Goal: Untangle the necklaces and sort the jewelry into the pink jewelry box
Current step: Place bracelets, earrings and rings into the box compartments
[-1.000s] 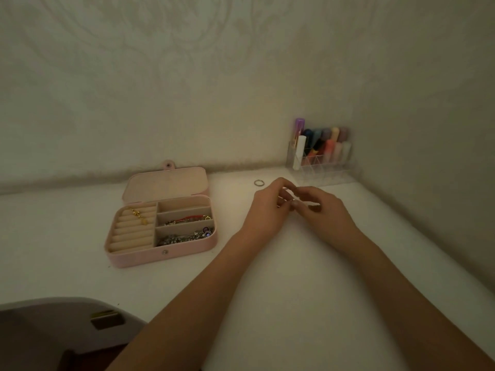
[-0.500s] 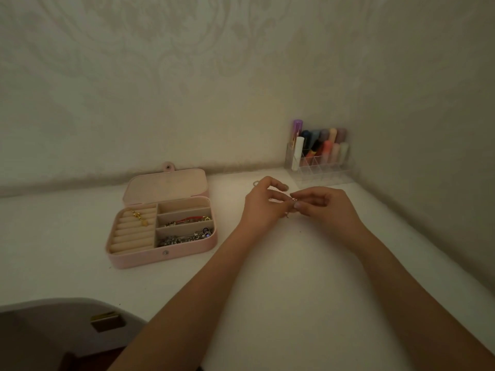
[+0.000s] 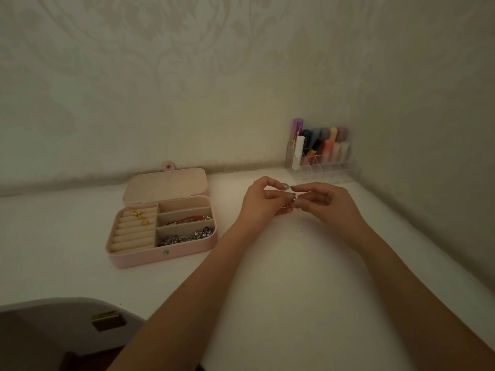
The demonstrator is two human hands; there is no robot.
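The pink jewelry box (image 3: 139, 259) lies open on the white table at left, lid folded back. It holds a gold piece (image 3: 139, 216) on the ring rolls, a red cord bracelet (image 3: 187, 220) in the middle compartment and beaded silver chains (image 3: 184, 238) in the front one. To its right, my left hand (image 3: 261, 200) and my right hand (image 3: 326, 204) meet fingertip to fingertip and pinch a small ring-like piece (image 3: 294, 198) between them. A metal ring (image 3: 285, 186) lies on the table just behind my fingers.
A clear acrylic organiser (image 3: 321, 167) with several coloured tubes stands in the back right corner against the wall. A grey chair back (image 3: 67, 325) shows at the lower left, below the table edge.
Both hands stayed at the same spot right of the box. The fingers have shifted on the small piece, with my left index finger now arched higher over it.
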